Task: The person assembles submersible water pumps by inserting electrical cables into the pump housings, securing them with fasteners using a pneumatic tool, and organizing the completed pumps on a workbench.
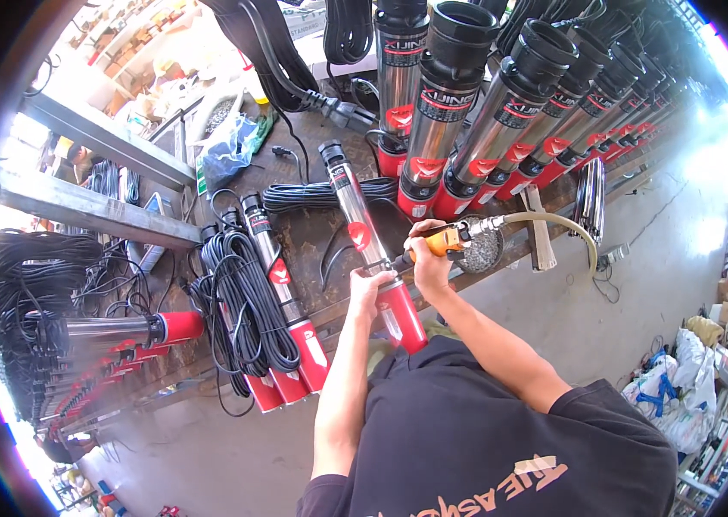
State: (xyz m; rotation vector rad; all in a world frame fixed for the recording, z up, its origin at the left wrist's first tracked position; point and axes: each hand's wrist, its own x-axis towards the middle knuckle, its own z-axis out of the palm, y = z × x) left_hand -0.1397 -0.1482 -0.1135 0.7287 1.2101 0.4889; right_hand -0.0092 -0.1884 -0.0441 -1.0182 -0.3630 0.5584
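Wrapped round a tool (438, 242), the right hand (429, 269) sits beside the pump (352, 203) the left hand (367, 291) clasps, at the near edge of the brown bench (302, 231); grey floor (614, 323) and sacks (681, 392) lie right.

Looking steeply down from head height, close above the dark shirt (502, 431), across the tabletop (302, 231) from its near edge toward its far one; spread fisheye-wide; blurring, perhaps from glare, by its far right corner.
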